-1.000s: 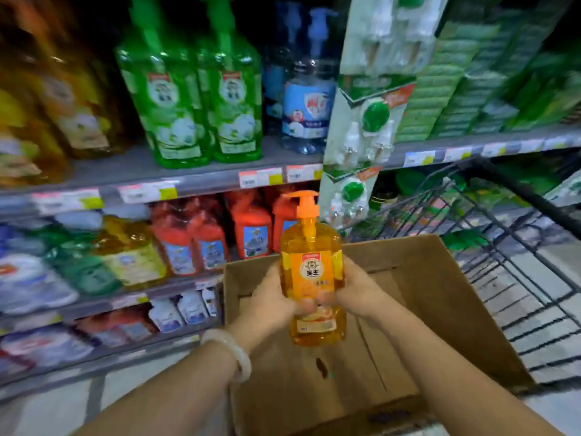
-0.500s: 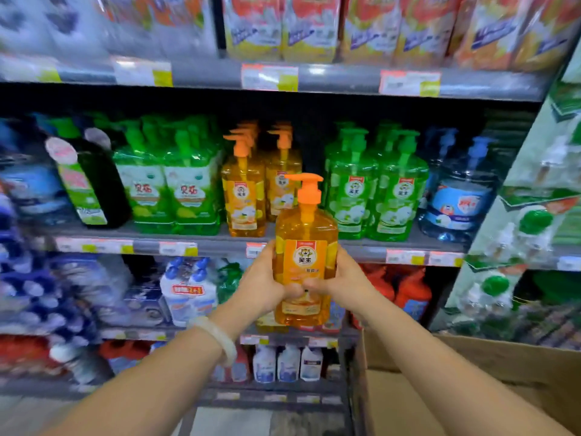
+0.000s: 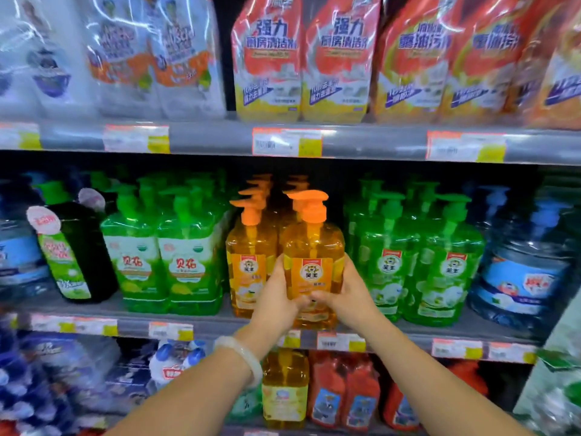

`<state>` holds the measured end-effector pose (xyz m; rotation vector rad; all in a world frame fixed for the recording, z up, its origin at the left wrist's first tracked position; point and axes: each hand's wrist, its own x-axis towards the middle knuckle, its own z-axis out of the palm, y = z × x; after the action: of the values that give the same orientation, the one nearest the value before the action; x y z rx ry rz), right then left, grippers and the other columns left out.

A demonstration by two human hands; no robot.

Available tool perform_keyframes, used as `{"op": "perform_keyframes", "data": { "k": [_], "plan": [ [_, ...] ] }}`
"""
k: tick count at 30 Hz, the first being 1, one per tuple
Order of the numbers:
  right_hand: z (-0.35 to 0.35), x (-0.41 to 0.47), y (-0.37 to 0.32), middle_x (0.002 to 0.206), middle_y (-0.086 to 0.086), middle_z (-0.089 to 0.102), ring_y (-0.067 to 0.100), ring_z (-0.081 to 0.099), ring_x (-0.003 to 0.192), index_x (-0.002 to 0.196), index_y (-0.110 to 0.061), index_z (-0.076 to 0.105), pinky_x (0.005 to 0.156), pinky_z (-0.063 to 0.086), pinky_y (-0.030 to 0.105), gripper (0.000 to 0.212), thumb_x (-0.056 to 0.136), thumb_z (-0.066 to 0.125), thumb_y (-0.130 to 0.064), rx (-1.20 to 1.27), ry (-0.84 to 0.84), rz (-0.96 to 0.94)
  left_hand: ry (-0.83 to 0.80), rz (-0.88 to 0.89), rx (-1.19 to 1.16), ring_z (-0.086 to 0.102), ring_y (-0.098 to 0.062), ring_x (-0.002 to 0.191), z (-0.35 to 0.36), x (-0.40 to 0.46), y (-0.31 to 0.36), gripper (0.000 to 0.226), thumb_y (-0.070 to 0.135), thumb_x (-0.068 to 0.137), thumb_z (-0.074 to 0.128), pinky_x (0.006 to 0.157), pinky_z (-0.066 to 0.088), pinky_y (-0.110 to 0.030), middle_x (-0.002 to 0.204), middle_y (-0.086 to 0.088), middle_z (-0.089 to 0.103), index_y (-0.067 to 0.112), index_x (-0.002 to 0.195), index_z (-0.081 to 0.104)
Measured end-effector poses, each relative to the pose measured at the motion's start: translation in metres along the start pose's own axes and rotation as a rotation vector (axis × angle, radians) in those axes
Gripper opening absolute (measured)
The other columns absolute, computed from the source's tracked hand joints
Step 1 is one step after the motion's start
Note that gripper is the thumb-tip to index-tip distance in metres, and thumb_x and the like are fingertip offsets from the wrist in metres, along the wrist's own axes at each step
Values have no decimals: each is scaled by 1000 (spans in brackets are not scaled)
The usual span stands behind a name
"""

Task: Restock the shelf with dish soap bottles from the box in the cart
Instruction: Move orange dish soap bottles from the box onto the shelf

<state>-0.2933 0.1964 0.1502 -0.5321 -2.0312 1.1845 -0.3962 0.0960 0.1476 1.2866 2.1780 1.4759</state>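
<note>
An orange dish soap bottle [image 3: 312, 256] with an orange pump stands upright at the front edge of the middle shelf [image 3: 220, 325], held from both sides. My left hand [image 3: 275, 298] grips its lower left side and my right hand [image 3: 344, 292] its lower right side. Just left of it stands another orange bottle [image 3: 248, 269], with more orange pumps in rows behind. The box and the cart are out of view.
Green pump bottles [image 3: 163, 256] stand left of the orange row, and further green pump bottles [image 3: 418, 262] stand to its right. A large blue jug [image 3: 522, 272] is far right. Refill pouches [image 3: 301, 61] fill the shelf above. Orange and red bottles [image 3: 342, 391] sit on the shelf below.
Both hands carried the orange bottle up from over the box to the middle shelf, in front of the right orange row. The view swung up and left; the box left the frame.
</note>
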Motion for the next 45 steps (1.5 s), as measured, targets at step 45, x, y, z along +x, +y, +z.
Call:
{"op": "perform_keyframes", "data": {
  "k": [45],
  "plan": [
    [41, 44, 49, 108, -7, 58, 14, 56, 104, 133, -20, 32, 91, 45, 29, 87, 64, 84, -10, 29, 4, 461, 182, -323, 233, 66, -29, 89, -49, 40, -75, 50, 42, 78, 70, 62, 42, -27, 100, -10, 67, 12, 102, 39]
  ]
}}
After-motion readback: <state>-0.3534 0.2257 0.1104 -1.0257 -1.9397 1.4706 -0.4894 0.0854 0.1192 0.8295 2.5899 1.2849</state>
